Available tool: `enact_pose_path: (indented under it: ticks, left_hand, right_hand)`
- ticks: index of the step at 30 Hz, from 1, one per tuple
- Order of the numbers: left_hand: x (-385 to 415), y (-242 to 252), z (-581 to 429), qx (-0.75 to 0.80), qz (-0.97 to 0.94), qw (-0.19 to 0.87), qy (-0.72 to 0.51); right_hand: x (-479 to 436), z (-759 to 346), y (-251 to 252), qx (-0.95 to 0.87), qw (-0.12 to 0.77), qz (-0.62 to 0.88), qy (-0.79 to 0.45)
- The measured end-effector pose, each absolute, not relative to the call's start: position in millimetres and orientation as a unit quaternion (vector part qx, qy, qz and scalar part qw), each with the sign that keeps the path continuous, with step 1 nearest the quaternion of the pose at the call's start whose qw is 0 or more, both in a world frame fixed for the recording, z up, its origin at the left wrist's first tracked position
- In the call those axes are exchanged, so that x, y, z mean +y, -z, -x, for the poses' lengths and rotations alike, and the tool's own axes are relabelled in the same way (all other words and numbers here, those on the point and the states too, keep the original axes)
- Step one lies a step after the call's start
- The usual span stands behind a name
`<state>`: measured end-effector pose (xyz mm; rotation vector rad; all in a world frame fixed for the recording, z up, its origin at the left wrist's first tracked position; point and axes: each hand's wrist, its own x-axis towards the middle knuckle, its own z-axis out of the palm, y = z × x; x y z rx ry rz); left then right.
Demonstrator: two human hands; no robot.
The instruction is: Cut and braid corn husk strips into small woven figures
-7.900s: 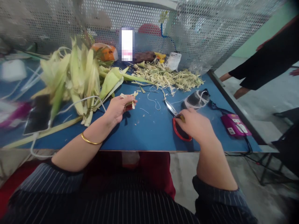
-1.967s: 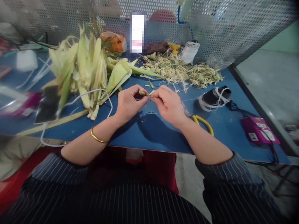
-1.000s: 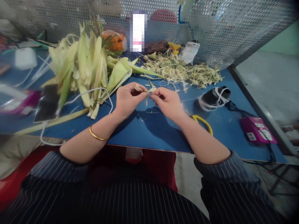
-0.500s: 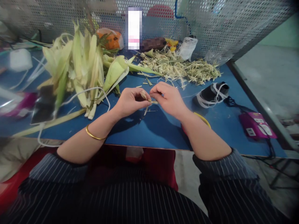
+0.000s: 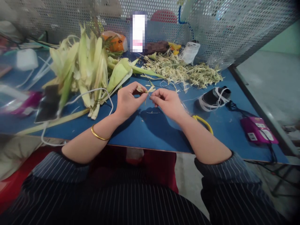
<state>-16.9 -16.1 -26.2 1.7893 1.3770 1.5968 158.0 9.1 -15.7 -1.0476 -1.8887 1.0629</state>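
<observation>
Over the blue table, my left hand (image 5: 130, 100) pinches a small piece of corn husk (image 5: 142, 90) between thumb and forefinger. My right hand (image 5: 169, 103) is closed in a pinch just beside it, with a fine thread at its fingertips. A narrow gap separates the two sets of fingertips. To the right lies a black spool (image 5: 214, 99) wound with white thread, and a strand reaches from it toward my right hand. Behind my left hand, a large bundle of corn husks (image 5: 87, 68) spreads across the table.
Shredded husk scraps (image 5: 180, 70) are heaped at the back, before a perforated metal screen (image 5: 211, 31). A lit phone (image 5: 138, 31) stands there. Left are a dark phone (image 5: 48, 103) and white cable; right, a purple power socket (image 5: 259, 129). Yellow-handled scissors (image 5: 203, 122) lie by my right forearm.
My fingertips have drawn slightly apart, and my left hand has tilted upward with the husk piece. The thread now shows at my right fingertips. The whole view has shifted a little.
</observation>
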Motion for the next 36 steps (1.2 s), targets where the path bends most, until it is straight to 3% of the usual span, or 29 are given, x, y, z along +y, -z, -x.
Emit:
enact_pose_path:
  ticks: [6, 16, 24, 29, 36]
  left_hand:
    - [-23.4, 24.1, 14.4, 0.515, -0.703, 0.092, -0.482]
    - [-24.0, 33.6, 18.8, 0.498, -0.787, -0.075, -0.355]
    - [-46.0, 28.1, 4.7, 0.476, -0.83, -0.229, -0.18]
    - [-57.6, 32.2, -6.1, 0.505, -0.836, -0.191, -0.099]
    - [-60.1, 4.6, -1.5, 0.577, -0.812, 0.022, -0.081]
  right_hand:
    - [7.3, -161.1, 15.7, -0.818, 0.378, 0.372, -0.222]
    - [10.6, -159.9, 14.3, -0.823, 0.323, 0.377, -0.277]
    - [19.4, -169.3, 16.8, -0.847, 0.188, 0.415, -0.274]
    - [20.3, -170.6, 19.7, -0.864, 0.14, 0.426, -0.227]
    - [16.5, -168.6, 10.1, -0.878, 0.067, 0.432, -0.194]
